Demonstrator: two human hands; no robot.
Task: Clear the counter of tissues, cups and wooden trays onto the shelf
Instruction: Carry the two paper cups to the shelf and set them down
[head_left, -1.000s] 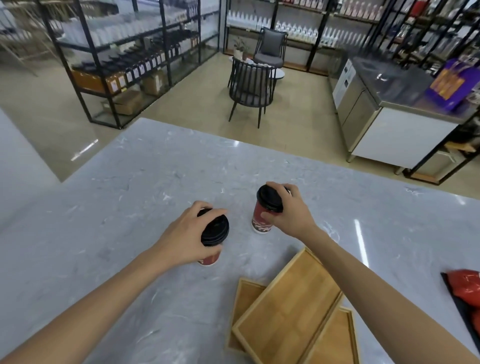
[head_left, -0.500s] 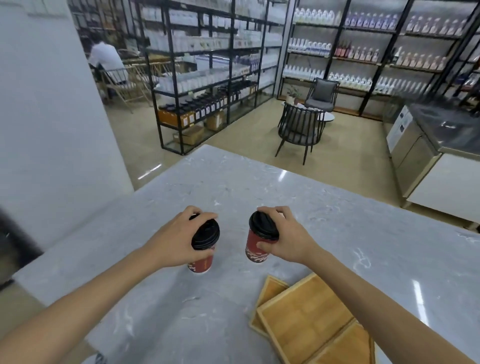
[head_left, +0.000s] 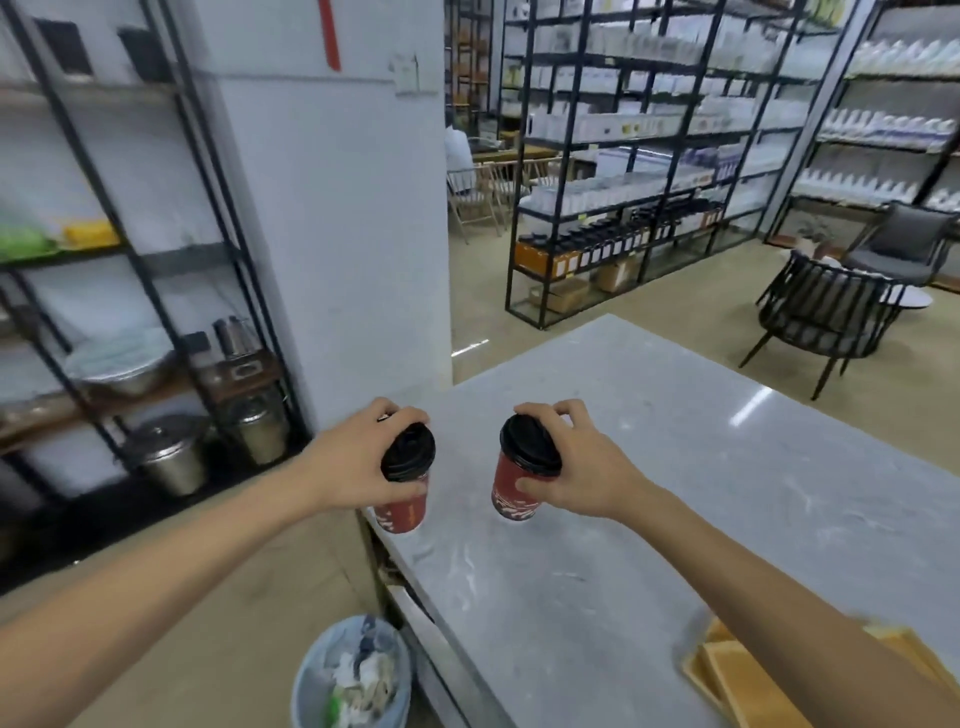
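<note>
My left hand (head_left: 353, 462) grips a red paper cup with a black lid (head_left: 405, 488) by its top, lifted over the left edge of the grey marble counter (head_left: 675, 467). My right hand (head_left: 582, 467) holds a second red cup with a black lid (head_left: 519, 483), tilted, above the counter. Stacked wooden trays (head_left: 743, 680) lie on the counter at the lower right, partly hidden by my right forearm. A black metal shelf (head_left: 156, 270) stands at the left with pots, bowls and packets on it.
A bin (head_left: 353, 675) with rubbish sits on the floor beside the counter's left edge. A white pillar (head_left: 343, 218) stands between the shelf and the shop floor. Further racks of bottles (head_left: 623, 182) and black chairs (head_left: 826, 312) are behind the counter.
Both cups have risen off the counter and travelled left with my hands. The view has swung left, bringing the shelf and the bin into sight; the trays slid to the lower right.
</note>
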